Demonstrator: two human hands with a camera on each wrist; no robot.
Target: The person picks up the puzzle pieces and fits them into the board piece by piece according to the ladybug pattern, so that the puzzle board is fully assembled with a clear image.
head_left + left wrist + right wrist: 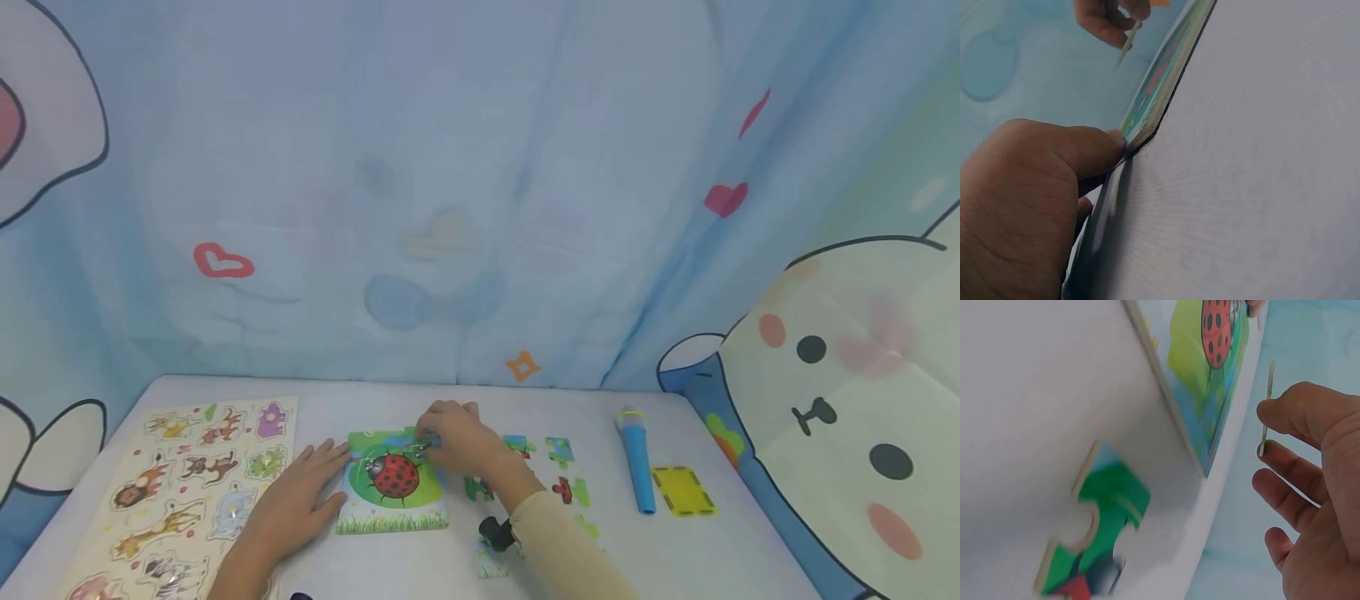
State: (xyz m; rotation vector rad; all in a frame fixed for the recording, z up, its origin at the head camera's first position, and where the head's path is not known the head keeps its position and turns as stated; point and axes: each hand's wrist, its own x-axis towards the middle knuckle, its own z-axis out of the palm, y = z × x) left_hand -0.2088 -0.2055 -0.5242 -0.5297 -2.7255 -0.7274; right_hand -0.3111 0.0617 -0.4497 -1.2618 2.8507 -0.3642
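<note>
1. Square ladybird jigsaw board (392,483), green and blue with a red black-spotted beetle, lies flat on the pale grey counter (675,550), near the centre of the near half
2. Left hand (296,500) rests on the counter at the board's left edge; fingers extended, thumb tip touching the board's near-left corner in the left wrist view; nothing grasped
3. Right hand (457,437) is over the board's far right corner, pinching a thin flat jigsaw piece (1266,406) between thumb and forefinger; piece seen edge-on in the right wrist view, clear of the board surface
4. Loose jigsaw pieces (558,450), green, blue and red, lie scattered on the counter just right of the board; one more pale piece (492,567) lies at the near edge, beside the right forearm
5. Small black object (495,532) sits against the right sleeve; identity cannot be told
6. Long wooden animal peg puzzle (187,492), cream with lion, giraffe and zebra shapes, lies at the left side of the counter, well apart from the board
7. Blue toy microphone (637,458) lies right of the loose pieces, a yellow rectangular card (682,490) just right of it
8. Pale blue cartoon-print curtain (480,183) hangs behind the far edge of the counter
</note>
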